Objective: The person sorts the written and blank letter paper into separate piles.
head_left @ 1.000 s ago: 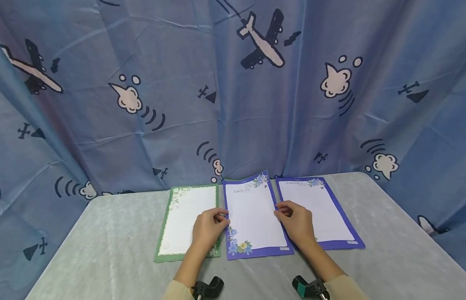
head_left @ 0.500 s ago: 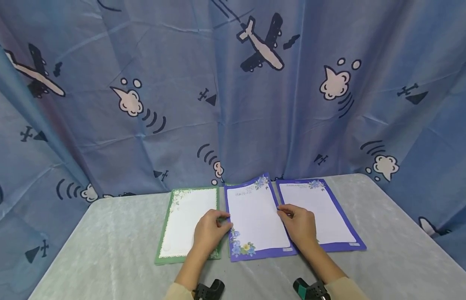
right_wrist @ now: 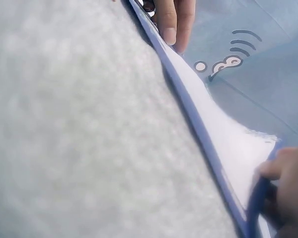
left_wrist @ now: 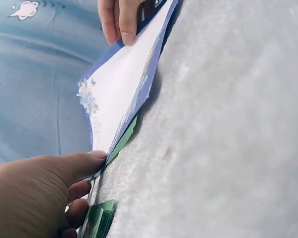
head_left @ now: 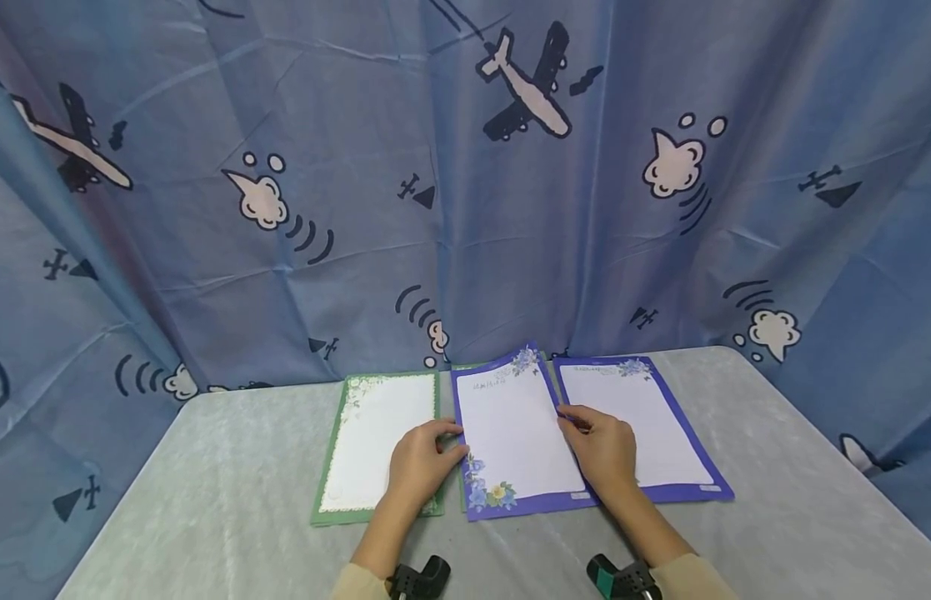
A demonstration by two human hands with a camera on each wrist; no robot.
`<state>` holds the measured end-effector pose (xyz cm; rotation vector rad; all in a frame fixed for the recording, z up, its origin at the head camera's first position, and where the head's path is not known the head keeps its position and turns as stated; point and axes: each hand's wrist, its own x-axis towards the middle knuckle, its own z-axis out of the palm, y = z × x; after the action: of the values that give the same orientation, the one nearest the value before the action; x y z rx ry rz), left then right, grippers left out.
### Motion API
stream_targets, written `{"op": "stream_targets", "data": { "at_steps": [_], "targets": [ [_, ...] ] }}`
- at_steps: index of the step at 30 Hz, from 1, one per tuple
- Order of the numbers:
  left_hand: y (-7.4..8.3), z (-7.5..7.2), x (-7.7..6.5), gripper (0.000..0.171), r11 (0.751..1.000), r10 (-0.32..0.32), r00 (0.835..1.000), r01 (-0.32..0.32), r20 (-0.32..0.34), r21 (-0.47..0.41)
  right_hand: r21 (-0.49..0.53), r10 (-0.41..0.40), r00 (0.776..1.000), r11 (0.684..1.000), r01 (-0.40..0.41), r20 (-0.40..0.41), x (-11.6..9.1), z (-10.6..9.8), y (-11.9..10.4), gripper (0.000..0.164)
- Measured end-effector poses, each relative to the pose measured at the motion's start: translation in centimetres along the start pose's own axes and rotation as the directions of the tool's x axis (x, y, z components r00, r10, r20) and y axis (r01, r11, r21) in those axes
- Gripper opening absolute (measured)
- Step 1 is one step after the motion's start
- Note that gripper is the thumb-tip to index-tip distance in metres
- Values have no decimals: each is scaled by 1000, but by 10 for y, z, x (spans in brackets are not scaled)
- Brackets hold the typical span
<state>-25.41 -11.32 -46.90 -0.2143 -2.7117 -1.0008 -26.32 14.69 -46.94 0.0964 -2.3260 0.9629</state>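
A sheet of white letter paper with a purple border and blue flowers point(head_left: 513, 442) lies in the middle, its far edge curving upward. My left hand point(head_left: 420, 462) pinches its left edge between thumb and fingers. At the opposite edge, my right hand point(head_left: 603, 454) pinches it too. A green edge of paper point(left_wrist: 123, 141) shows from under this sheet in the left wrist view. Part of a green-bordered sheet point(head_left: 375, 429) lies beneath my left hand. My right wrist is over another purple-bordered sheet point(head_left: 660, 437) on the right.
Pale grey cloth covers the table point(head_left: 232, 475). Behind its far edge hangs a blue curtain point(head_left: 360, 167) printed with aeroplanes and clouds. A dark camera mount sits on each wrist.
Both hands have shifted the middle purple sheet slightly to the right, its near end most. A thin green edge now shows beside its left border. Both hands keep their pinch.
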Motion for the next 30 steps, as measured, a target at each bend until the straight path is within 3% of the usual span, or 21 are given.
{"op": "stream_targets", "data": {
  "at_steps": [6, 15, 23, 30],
  "targets": [
    [1, -1, 1, 26, 1000, -7, 1000, 7, 6, 2, 44, 6, 999, 999, -8, 47, 2, 2, -1, 11],
    [0, -1, 1, 26, 1000, 2, 1000, -2, 7, -7, 132, 111, 982, 983, -131, 154, 4, 4, -2, 18],
    [0, -4, 0, 29, 1000, -8, 1000, 8, 13, -22, 230, 213, 957, 939, -256, 196, 6, 2, -1, 19],
    [-1, -7, 4, 25, 987, -43, 999, 46, 23, -153, 331, 244, 939, 889, -316, 241, 10, -2, -6, 20]
  ]
}}
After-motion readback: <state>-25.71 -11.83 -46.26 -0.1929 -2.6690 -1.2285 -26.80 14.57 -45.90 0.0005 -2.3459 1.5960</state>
